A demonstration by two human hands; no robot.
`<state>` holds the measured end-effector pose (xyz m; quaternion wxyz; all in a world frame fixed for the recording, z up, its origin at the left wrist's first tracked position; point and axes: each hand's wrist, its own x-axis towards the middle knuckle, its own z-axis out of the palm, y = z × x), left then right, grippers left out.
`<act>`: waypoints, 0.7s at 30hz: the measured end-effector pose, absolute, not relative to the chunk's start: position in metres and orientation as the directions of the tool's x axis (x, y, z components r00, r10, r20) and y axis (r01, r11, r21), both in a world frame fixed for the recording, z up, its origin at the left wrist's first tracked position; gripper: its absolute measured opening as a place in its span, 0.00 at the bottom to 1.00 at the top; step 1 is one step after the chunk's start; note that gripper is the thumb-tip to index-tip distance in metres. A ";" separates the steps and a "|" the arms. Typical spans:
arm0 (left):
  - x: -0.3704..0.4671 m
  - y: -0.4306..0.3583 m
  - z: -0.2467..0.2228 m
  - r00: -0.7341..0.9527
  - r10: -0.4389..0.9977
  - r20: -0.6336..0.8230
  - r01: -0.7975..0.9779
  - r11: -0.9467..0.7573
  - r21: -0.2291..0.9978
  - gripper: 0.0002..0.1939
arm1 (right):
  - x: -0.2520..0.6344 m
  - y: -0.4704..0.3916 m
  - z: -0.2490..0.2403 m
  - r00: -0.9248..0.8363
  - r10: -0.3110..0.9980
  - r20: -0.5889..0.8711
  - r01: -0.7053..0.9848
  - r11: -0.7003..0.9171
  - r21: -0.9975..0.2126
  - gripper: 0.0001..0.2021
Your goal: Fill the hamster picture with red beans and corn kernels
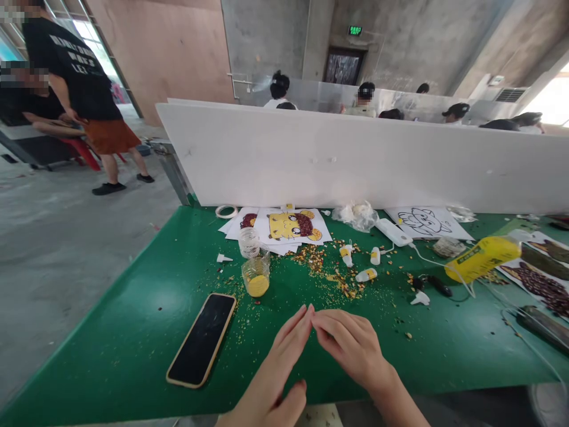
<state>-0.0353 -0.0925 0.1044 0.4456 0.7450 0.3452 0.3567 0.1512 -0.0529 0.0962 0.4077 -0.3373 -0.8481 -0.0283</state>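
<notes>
My left hand [284, 362] is over the green table [133, 320] with its fingers stretched out and its thumb apart; it holds nothing visible. Loosely bent, the fingers of my right hand [349, 344] meet the left fingertips, and no object shows between them. A phone [202, 341] in a yellowish case lies left of my hands. Beyond them stand a clear jar [256, 279] with yellow grains and another clear jar [249, 242]. Scattered kernels [311, 258] surround small white bottles [367, 275]. A yellow animal picture [288, 226] lies behind the jars.
A white panel [355, 166] rises along the table's back edge. To the right are a yellow bottle [482, 259], a white device [393, 232] with a cable, a line drawing [424, 222] and seed-covered pictures [540, 273]. A person [84, 77] stands at left; others sit beyond the panel.
</notes>
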 end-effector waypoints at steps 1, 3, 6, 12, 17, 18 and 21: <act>-0.035 -0.093 0.104 0.504 0.834 0.225 0.193 -0.363 0.911 0.41 | 0.152 -0.052 0.097 -0.452 0.543 0.708 0.598 0.773 -0.212 0.09; -0.035 -0.093 0.105 0.502 0.837 0.217 0.191 -0.352 0.916 0.41 | 0.153 -0.051 0.099 -0.470 0.540 0.698 0.601 0.775 -0.196 0.08; -0.035 -0.092 0.106 0.510 0.837 0.198 0.198 -0.338 0.920 0.41 | 0.155 -0.051 0.103 -0.489 0.543 0.682 0.601 0.777 -0.187 0.07; -0.035 -0.089 0.113 0.512 0.842 0.168 0.221 -0.318 0.922 0.36 | 0.157 -0.051 0.108 -0.501 0.556 0.663 0.601 0.775 -0.194 0.08; -0.035 -0.090 0.113 0.487 0.857 0.170 0.221 -0.309 0.925 0.36 | 0.158 -0.053 0.112 -0.477 0.556 0.681 0.587 0.778 -0.223 0.07; -0.035 -0.090 0.112 0.485 0.858 0.167 0.220 -0.305 0.926 0.36 | 0.158 -0.053 0.113 -0.481 0.560 0.674 0.581 0.780 -0.233 0.07; -0.034 -0.089 0.111 0.488 0.860 0.151 0.223 -0.290 0.930 0.36 | 0.160 -0.055 0.115 -0.510 0.552 0.659 0.554 0.797 -0.238 0.09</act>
